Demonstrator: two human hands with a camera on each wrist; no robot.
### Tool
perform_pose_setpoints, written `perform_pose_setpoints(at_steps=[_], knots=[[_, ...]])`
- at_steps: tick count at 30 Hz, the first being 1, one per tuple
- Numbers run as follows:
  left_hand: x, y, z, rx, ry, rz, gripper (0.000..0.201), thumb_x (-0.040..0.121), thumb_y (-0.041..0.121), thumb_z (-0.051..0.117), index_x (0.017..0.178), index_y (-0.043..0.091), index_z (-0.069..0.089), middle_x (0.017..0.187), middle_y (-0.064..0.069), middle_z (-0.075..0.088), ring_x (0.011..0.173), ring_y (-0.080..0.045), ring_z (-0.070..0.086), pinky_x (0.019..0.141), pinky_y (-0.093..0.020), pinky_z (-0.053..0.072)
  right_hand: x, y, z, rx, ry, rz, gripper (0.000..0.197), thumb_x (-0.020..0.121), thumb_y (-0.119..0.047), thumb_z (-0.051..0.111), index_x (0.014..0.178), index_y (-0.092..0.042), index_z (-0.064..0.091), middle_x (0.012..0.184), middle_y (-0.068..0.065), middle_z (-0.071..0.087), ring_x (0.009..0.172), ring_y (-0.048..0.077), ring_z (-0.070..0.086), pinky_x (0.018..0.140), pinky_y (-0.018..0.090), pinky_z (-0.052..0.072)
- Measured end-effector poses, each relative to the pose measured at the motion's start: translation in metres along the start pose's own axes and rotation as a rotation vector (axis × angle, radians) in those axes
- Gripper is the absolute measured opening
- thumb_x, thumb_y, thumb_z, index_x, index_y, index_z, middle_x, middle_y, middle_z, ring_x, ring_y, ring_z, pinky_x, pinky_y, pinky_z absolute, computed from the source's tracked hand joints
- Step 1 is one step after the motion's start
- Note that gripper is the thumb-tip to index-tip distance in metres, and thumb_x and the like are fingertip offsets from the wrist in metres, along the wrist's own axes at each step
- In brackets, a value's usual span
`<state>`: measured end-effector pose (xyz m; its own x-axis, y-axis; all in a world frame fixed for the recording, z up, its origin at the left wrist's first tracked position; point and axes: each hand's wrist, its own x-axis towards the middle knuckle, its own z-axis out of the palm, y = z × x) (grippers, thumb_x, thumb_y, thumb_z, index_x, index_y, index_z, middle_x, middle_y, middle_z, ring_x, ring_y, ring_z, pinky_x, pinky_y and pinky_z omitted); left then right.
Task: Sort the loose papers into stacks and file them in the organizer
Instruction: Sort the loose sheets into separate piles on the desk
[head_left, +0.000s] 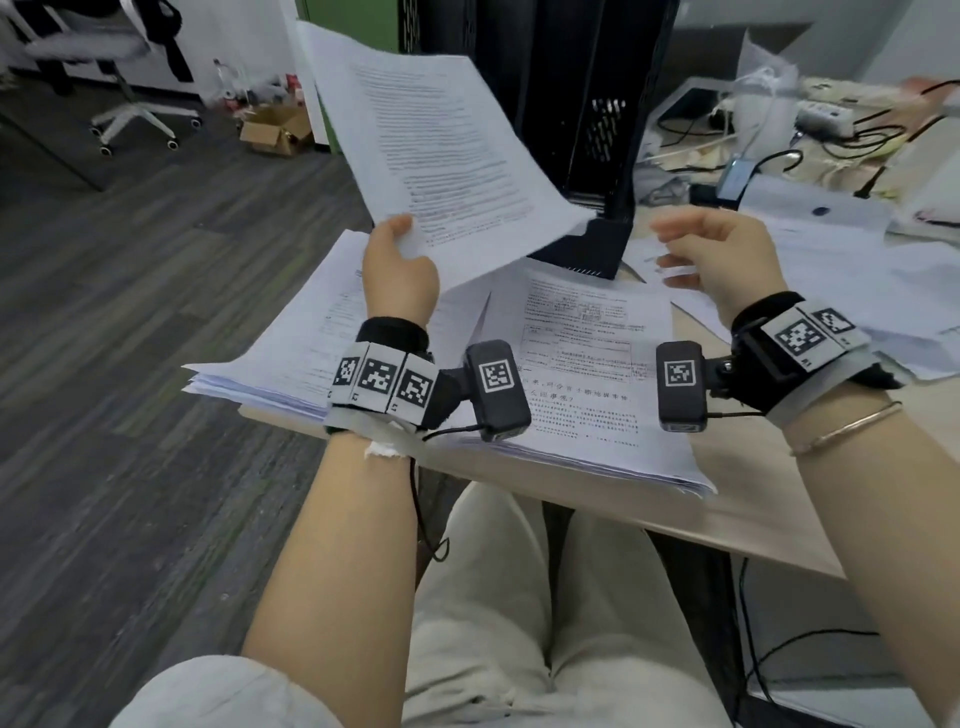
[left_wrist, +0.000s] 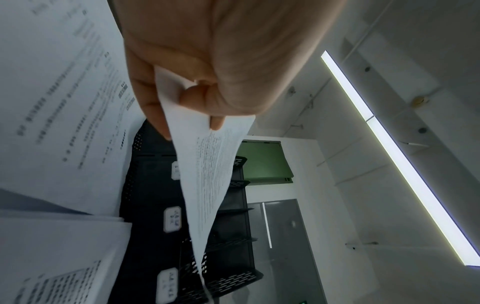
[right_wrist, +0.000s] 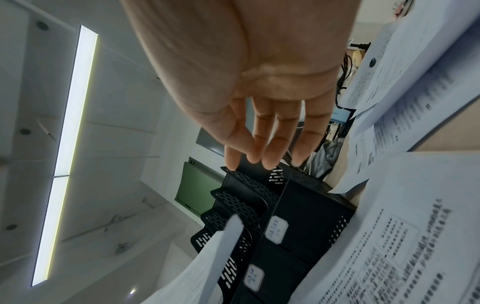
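Observation:
My left hand (head_left: 397, 260) pinches the near corner of a printed sheet (head_left: 441, 150) and holds it up, tilted, in front of the black mesh organizer (head_left: 587, 114). The left wrist view shows the thumb and fingers (left_wrist: 150, 107) clamped on that sheet (left_wrist: 207, 174), with the organizer's labelled tiers (left_wrist: 228, 226) behind. My right hand (head_left: 711, 249) hovers to the right of the sheet with relaxed, straight fingers (right_wrist: 270, 144) and holds nothing. Two paper stacks lie on the desk below: one at the left (head_left: 291, 343) and one in the middle (head_left: 582, 374).
More loose sheets (head_left: 841, 275) spread over the right side of the desk (head_left: 727, 499). Cables, a power strip (head_left: 826, 114) and clutter fill the back right. An office chair (head_left: 140, 109) and a cardboard box (head_left: 275, 130) stand on the floor at the left.

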<state>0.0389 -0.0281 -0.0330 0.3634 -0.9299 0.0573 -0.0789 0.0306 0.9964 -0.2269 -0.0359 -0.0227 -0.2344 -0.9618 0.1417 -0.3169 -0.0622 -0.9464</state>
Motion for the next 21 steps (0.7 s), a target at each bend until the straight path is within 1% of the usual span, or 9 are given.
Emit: perform_pose_setpoints(at_steps=[1, 2, 4, 6, 10, 14, 19, 20, 21], knots=[[0.0, 0.001, 0.001, -0.014, 0.022, 0.01, 0.057, 0.084, -0.014, 0.03, 0.136, 0.006, 0.043, 0.137, -0.006, 0.043, 0.123, -0.013, 0.042, 0.099, -0.013, 0.035, -0.001, 0.0, -0.002, -0.007, -0.012, 0.004, 0.031, 0.088, 0.002, 0.048, 0.092, -0.02, 0.069, 0.091, -0.004, 0.065, 0.071, 0.011, 0.062, 0.064, 0.022, 0.054], [-0.001, 0.001, 0.004, -0.031, 0.037, 0.019, 0.057, 0.084, -0.014, 0.031, 0.136, 0.006, 0.041, 0.138, -0.006, 0.042, 0.125, -0.014, 0.041, 0.101, -0.014, 0.034, -0.002, 0.0, -0.005, -0.014, -0.018, 0.006, 0.03, 0.088, 0.002, 0.047, 0.094, -0.018, 0.069, 0.092, -0.003, 0.065, 0.072, 0.012, 0.062, 0.065, 0.023, 0.054], [-0.005, 0.005, 0.012, -0.074, 0.046, 0.03, 0.059, 0.082, -0.013, 0.032, 0.137, 0.008, 0.04, 0.141, -0.007, 0.041, 0.13, -0.019, 0.04, 0.109, -0.028, 0.036, -0.005, -0.001, -0.011, -0.012, -0.017, 0.002, 0.03, 0.088, 0.002, 0.047, 0.099, -0.014, 0.069, 0.094, -0.001, 0.065, 0.072, 0.012, 0.062, 0.065, 0.023, 0.053], [-0.012, 0.008, 0.022, -0.088, 0.025, 0.041, 0.061, 0.08, -0.013, 0.032, 0.137, 0.009, 0.04, 0.141, -0.008, 0.04, 0.13, -0.022, 0.04, 0.108, -0.038, 0.039, -0.01, -0.002, -0.019, -0.002, -0.002, 0.002, 0.031, 0.088, 0.003, 0.045, 0.103, -0.011, 0.069, 0.094, 0.002, 0.065, 0.071, 0.012, 0.061, 0.066, 0.024, 0.052], [-0.025, 0.015, 0.045, -0.079, -0.045, 0.073, 0.063, 0.079, -0.017, 0.031, 0.136, 0.007, 0.04, 0.141, -0.008, 0.039, 0.132, -0.02, 0.038, 0.11, -0.033, 0.036, -0.022, 0.002, -0.037, -0.011, -0.003, 0.005, 0.03, 0.089, 0.001, 0.047, 0.105, -0.012, 0.068, 0.099, 0.004, 0.067, 0.077, 0.013, 0.061, 0.071, 0.027, 0.053], [-0.036, 0.018, 0.07, -0.096, -0.131, 0.082, 0.067, 0.075, -0.016, 0.031, 0.136, 0.01, 0.04, 0.14, -0.008, 0.041, 0.131, -0.023, 0.04, 0.107, -0.041, 0.04, -0.036, 0.008, -0.055, -0.003, -0.04, -0.004, 0.032, 0.089, -0.003, 0.051, 0.109, -0.019, 0.068, 0.101, 0.002, 0.07, 0.082, 0.011, 0.062, 0.074, 0.028, 0.053], [-0.061, 0.023, 0.112, -0.046, -0.278, 0.107, 0.063, 0.08, -0.018, 0.03, 0.138, 0.007, 0.038, 0.143, -0.009, 0.035, 0.13, -0.022, 0.039, 0.106, -0.029, 0.039, -0.047, 0.016, -0.086, 0.078, -0.034, 0.037, 0.048, 0.091, -0.005, 0.053, 0.133, -0.029, 0.048, 0.091, 0.003, 0.074, 0.078, 0.015, 0.068, 0.071, 0.027, 0.055], [-0.067, 0.024, 0.122, -0.031, -0.312, 0.118, 0.063, 0.081, -0.017, 0.03, 0.139, 0.006, 0.037, 0.144, -0.009, 0.034, 0.131, -0.021, 0.037, 0.104, -0.019, 0.036, -0.049, 0.017, -0.095, 0.074, -0.031, 0.045, 0.051, 0.091, -0.005, 0.054, 0.135, -0.031, 0.045, 0.089, 0.003, 0.075, 0.076, 0.016, 0.069, 0.071, 0.027, 0.055], [-0.073, 0.026, 0.132, -0.015, -0.346, 0.132, 0.063, 0.081, -0.018, 0.03, 0.139, 0.005, 0.036, 0.145, -0.009, 0.033, 0.133, -0.02, 0.035, 0.097, -0.005, 0.032, -0.053, 0.019, -0.104, 0.066, -0.027, 0.05, 0.053, 0.092, -0.006, 0.054, 0.137, -0.031, 0.043, 0.089, 0.003, 0.075, 0.076, 0.016, 0.069, 0.071, 0.028, 0.056]])
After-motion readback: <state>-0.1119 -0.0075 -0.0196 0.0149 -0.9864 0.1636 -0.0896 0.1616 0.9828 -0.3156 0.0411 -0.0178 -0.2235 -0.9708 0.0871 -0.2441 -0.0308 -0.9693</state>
